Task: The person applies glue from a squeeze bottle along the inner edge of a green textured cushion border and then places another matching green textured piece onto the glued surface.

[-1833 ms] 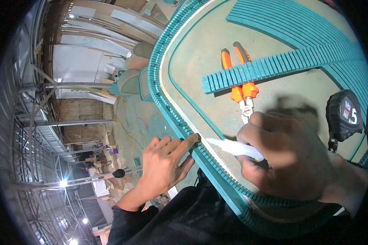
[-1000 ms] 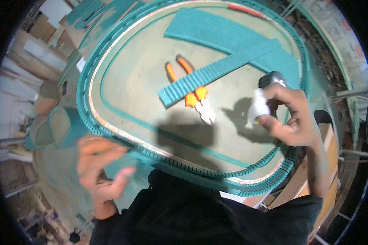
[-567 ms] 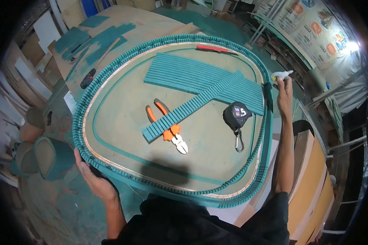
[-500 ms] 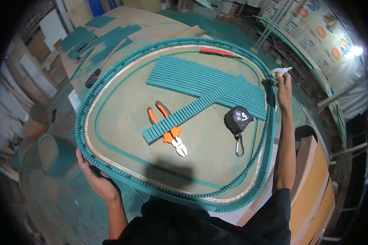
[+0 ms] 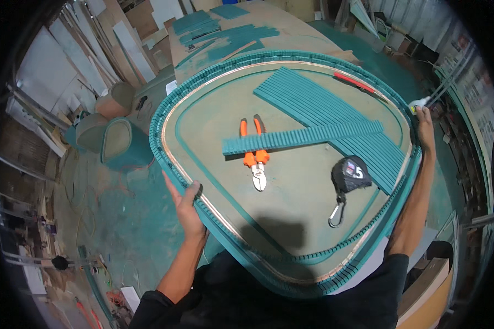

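Note:
A large rounded panel [image 5: 302, 192] with a raised green slotted rim [image 5: 162, 126] tilts in front of me. My left hand [image 5: 187, 211] grips its near left edge, thumb over the rim. At the far right edge my right hand [image 5: 425, 129] holds a small white nozzle bottle [image 5: 421, 102] against the rim; its fingers are partly hidden. Orange-handled diagonal cutters [image 5: 259, 174] lie on the panel under a narrow green slotted strip [image 5: 302, 139]. The strip also crosses a wide green slotted sheet [image 5: 313, 104]. A black tape measure [image 5: 352, 174] with a carabiner and a red slim tool [image 5: 354, 83] lie nearby.
Beyond the panel stands a worktable [image 5: 291, 13] carrying green slotted pieces [image 5: 195, 24]. Rounded green-sided forms [image 5: 125, 143] stand on the dusty floor [image 5: 115, 214] to the left. Boards [image 5: 132, 41] lean at the back left, and wooden panels [image 5: 425, 296] stand close at my right.
The panel has turned clockwise with everything on it and sits further right in view. My left thumb now shows over the rim. More floor shows at left.

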The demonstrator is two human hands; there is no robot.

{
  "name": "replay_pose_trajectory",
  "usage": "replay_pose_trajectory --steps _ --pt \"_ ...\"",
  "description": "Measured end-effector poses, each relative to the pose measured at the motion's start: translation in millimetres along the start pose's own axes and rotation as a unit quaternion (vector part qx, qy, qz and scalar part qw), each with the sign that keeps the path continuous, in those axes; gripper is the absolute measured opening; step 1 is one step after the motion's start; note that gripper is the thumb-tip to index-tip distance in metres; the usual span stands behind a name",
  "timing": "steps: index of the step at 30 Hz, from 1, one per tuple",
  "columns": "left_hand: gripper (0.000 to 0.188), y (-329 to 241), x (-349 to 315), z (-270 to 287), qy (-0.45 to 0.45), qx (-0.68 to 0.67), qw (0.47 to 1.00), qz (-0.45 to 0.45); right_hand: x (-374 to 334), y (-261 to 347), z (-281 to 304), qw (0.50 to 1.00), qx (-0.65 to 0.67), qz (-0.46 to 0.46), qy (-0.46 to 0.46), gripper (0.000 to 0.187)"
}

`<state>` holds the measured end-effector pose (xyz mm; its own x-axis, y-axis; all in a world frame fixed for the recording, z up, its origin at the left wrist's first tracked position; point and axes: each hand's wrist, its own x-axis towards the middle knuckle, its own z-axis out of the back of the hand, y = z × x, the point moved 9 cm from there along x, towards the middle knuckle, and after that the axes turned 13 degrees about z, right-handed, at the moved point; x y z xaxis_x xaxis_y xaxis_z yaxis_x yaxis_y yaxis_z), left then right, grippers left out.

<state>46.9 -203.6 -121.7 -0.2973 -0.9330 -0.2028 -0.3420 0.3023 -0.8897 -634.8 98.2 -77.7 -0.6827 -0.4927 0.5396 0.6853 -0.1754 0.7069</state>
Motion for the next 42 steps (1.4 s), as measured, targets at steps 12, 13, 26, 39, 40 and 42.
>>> replay_pose_trajectory --steps 12,13,26,39,40,42 --pt "0.076 10.8 29.2 13.3 0.043 0.080 0.991 -0.102 -7.0 28.7 -3.0 0.998 -0.045 0.053 -0.009 0.042" --pt "0.076 16.9 31.1 7.0 0.051 0.077 0.992 -0.084 -9.3 32.1 1.2 0.998 -0.033 0.048 -0.022 0.041" --pt "0.067 24.9 21.9 10.8 0.051 -0.010 0.998 -0.041 -38.5 34.7 32.0 0.999 -0.038 0.012 -0.022 0.034" --pt "0.090 1.1 199.8 -153.8 0.237 0.063 0.967 0.067 -148.1 59.3 142.0 0.967 -0.179 -0.145 -0.107 0.046" --pt "0.089 -5.0 208.7 -165.7 0.250 0.076 0.964 0.054 -154.9 70.0 142.6 0.958 -0.194 -0.178 -0.111 0.047" --pt "0.088 13.1 205.2 -180.4 0.275 0.069 0.954 0.094 -178.4 70.5 161.0 0.962 -0.192 -0.153 -0.123 0.048"
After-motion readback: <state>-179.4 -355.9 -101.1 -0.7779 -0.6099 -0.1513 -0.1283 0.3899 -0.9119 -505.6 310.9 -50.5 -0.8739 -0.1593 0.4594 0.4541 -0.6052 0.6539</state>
